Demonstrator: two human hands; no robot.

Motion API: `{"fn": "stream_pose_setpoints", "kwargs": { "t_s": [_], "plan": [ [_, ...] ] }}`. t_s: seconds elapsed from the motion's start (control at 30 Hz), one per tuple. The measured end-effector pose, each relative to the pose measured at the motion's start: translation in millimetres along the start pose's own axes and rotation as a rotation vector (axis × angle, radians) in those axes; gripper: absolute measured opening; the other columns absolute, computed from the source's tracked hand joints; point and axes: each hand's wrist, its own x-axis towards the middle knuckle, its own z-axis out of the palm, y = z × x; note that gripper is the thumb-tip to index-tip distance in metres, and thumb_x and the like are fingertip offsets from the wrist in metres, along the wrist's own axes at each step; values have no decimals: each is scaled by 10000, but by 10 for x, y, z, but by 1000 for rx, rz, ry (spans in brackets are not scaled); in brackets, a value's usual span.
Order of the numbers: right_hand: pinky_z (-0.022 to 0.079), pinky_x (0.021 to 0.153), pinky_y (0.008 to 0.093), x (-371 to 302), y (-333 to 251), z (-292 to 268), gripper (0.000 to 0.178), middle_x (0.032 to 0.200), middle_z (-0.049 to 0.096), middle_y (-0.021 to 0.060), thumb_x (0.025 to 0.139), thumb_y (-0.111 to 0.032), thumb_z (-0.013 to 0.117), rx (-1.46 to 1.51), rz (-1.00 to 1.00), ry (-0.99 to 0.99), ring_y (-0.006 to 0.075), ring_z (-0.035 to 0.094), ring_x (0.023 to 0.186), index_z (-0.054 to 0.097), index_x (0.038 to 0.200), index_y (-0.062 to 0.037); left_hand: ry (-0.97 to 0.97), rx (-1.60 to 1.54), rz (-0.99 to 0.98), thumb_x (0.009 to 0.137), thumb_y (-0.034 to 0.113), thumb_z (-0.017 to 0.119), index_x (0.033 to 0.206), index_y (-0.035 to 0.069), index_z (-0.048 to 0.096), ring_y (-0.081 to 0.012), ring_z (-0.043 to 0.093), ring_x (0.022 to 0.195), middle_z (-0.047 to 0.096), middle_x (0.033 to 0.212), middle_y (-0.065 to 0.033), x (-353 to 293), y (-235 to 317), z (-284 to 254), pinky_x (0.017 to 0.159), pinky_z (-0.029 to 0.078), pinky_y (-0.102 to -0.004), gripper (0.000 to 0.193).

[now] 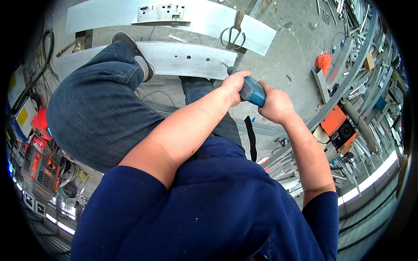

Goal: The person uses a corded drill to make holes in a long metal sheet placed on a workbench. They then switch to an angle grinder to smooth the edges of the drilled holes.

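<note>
Both my hands are wrapped round a blue power drill (pixel 252 90). My left hand (pixel 235 87) grips its front part, close to the chuck, and my right hand (pixel 277 105) closes on the rear end. The thin bit points away from me toward the right end of a long silver metal strip (pixel 165 65); whether it touches the metal I cannot tell. Three dark holes of differing size show in that strip. One of my shoes (pixel 125 38) is at the strip's left part.
Beyond lies a second metal strip (pixel 100 18) with a slotted metal plate (pixel 161 13) on it. Large shears (pixel 235 32) rest at its right. Metal offcuts (pixel 383 100) heap along the right, near an orange bag (pixel 323 64). Red and black equipment (pixel 45 169) stands at left.
</note>
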Motion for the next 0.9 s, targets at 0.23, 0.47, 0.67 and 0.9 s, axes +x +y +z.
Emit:
{"fn": "stream_pose_setpoints", "kwargs": {
  "t_s": [0.23, 0.47, 0.67, 0.9],
  "plan": [
    [560, 817, 477, 44, 17, -91, 676, 943, 714, 207, 688, -127, 675, -34, -25, -2, 390, 690, 913, 540, 1351, -125, 8, -15, -8, 956, 333, 625, 1281, 53, 493, -284, 663, 1026, 618, 1201, -138, -149, 67, 112, 879, 555, -499, 450],
    [548, 863, 460, 131, 59, -296, 669, 1026, 711, 197, 679, -105, 687, -22, -53, -33, 381, 679, 969, 567, 1337, -124, -12, -102, -15, 971, 302, 593, 1275, 32, 483, -316, 669, 1014, 607, 1214, -160, -38, 118, 208, 916, 553, -566, 421],
    [541, 892, 453, 262, 113, -409, 696, 1053, 708, 195, 673, -107, 704, -52, -106, -66, 374, 669, 1012, 558, 1354, -125, 1, -157, 1, 960, 303, 610, 1249, 35, 487, -315, 671, 1011, 603, 1199, -153, 11, 149, 265, 900, 561, -562, 413],
    [540, 901, 449, 255, 34, -458, 707, 1066, 707, 195, 666, -116, 705, -91, -102, -84, 374, 667, 1020, 555, 1357, -112, -17, -180, 0, 950, 302, 623, 1245, 41, 489, -313, 669, 1007, 602, 1199, -150, -34, 169, 247, 901, 559, -560, 416]
  ]
}}
